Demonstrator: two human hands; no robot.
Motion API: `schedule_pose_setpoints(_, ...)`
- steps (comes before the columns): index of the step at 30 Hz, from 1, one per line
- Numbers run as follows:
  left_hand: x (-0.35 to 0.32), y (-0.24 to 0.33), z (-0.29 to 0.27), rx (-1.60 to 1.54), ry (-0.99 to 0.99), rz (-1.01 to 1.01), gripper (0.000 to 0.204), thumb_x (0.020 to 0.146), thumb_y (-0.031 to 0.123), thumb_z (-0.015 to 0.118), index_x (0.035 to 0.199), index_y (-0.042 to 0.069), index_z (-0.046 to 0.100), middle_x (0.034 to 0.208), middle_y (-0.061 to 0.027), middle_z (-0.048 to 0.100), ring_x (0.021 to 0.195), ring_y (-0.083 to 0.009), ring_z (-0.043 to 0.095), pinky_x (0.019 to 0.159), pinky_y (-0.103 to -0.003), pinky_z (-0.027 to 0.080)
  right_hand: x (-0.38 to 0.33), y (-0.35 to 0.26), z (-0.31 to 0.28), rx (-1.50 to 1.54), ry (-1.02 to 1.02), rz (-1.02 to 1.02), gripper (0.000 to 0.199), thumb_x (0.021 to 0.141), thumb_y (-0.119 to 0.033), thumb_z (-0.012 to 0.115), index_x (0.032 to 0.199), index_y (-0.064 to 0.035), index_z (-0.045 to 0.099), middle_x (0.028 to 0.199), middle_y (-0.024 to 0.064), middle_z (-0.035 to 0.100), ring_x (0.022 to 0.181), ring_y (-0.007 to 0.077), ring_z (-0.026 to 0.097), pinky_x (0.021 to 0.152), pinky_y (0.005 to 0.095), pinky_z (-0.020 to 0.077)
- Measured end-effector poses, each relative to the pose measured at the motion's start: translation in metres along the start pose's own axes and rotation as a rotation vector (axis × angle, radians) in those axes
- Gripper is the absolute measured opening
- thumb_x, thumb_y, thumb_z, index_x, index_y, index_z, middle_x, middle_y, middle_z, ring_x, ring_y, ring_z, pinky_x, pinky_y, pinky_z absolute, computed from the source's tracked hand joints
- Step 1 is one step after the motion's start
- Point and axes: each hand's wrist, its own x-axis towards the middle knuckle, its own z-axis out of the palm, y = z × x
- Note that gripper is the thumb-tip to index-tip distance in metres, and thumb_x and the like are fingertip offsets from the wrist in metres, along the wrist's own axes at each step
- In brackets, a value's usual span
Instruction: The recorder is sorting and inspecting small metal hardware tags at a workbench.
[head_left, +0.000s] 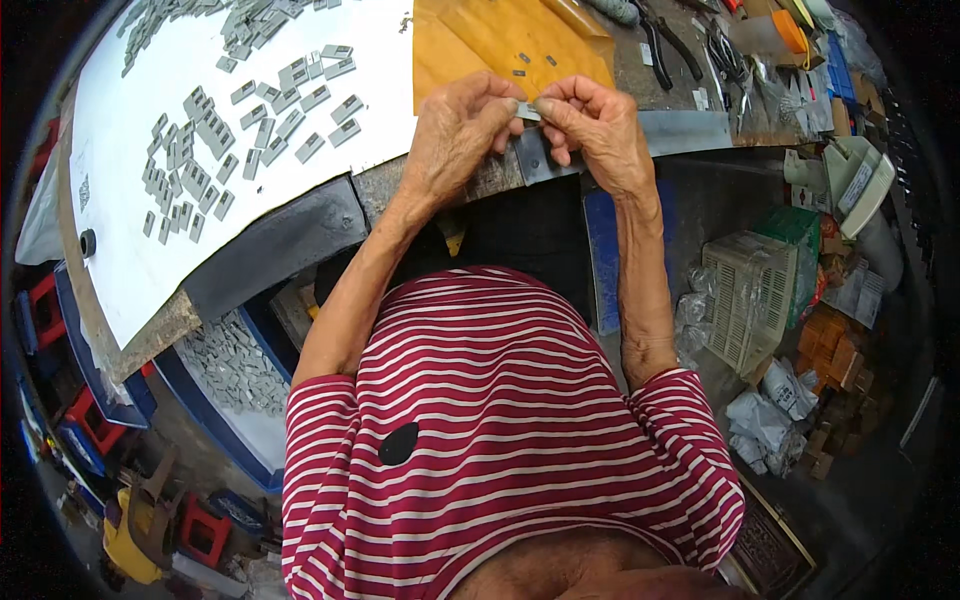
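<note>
Between the fingertips of both hands is a small light-grey rectangular piece (528, 111), held just over the bench's front edge. My left hand (462, 130) pinches its left end with thumb and forefinger. At the other end my right hand (595, 125) pinches it the same way, fingers curled. Just beyond the hands lies a yellow-orange envelope (465, 45) with a few tiny dark pieces (520, 72) on it. Many similar grey rectangular pieces (210, 130) are spread on a white sheet (120, 240) to the left, several with a dark window at one end.
Dark-handled pliers (655, 50) and other tools (725, 55) lie at the back right of the bench. A black ring (88, 242) sits on the sheet's left edge. Below left, a blue-rimmed tray (185, 395) holds more grey pieces. A beige slatted crate (750, 300) stands low on the right.
</note>
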Motion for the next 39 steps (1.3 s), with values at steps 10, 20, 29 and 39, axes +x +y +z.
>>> schedule_pose_setpoints(10,0.001,-0.003,-0.001,-0.089,-0.013,-0.024,0.02,0.082,0.011,0.051,0.093,-0.005,0.055,0.067,-0.006,0.058,0.053,-0.0071,0.048,0.052,-0.019,0.04,-0.002,0.0,0.002,-0.009,-0.016,-0.011,0.012,0.082,-0.009,0.059,0.086,0.0023,0.058,0.061,0.002,0.054,0.048,0.0063,0.049,0.042,0.0177,0.041)
schedule_pose_setpoints(20,0.0,-0.002,-0.001,-0.069,-0.054,-0.048,0.018,0.083,0.011,0.051,0.094,-0.003,0.056,0.069,-0.0041,0.058,0.056,-0.0065,0.047,0.055,-0.019,0.04,-0.004,-0.002,0.003,-0.064,-0.016,-0.033,0.007,0.08,-0.005,0.059,0.081,0.0018,0.059,0.06,0.002,0.054,0.047,0.0058,0.049,0.041,0.0172,0.0403)
schedule_pose_setpoints(29,-0.001,-0.003,0.0,-0.016,-0.057,-0.026,0.018,0.085,0.013,0.051,0.095,-0.001,0.057,0.069,-0.0025,0.058,0.057,-0.0055,0.047,0.056,-0.017,0.039,-0.005,0.002,0.008,-0.08,0.046,-0.083,0.007,0.08,-0.004,0.058,0.079,0.0022,0.057,0.058,0.0008,0.053,0.045,0.0049,0.047,0.038,0.0174,0.0376)
schedule_pose_setpoints(39,-0.001,0.002,-0.002,-0.023,-0.059,-0.047,0.019,0.085,0.013,0.052,0.096,-0.002,0.056,0.071,-0.0029,0.059,0.057,-0.0059,0.047,0.058,-0.017,0.041,-0.006,0.001,0.014,-0.038,0.114,-0.078,0.007,0.078,-0.005,0.058,0.077,0.0018,0.056,0.056,-0.0023,0.05,0.043,0.0024,0.043,0.038,0.0168,0.0324)
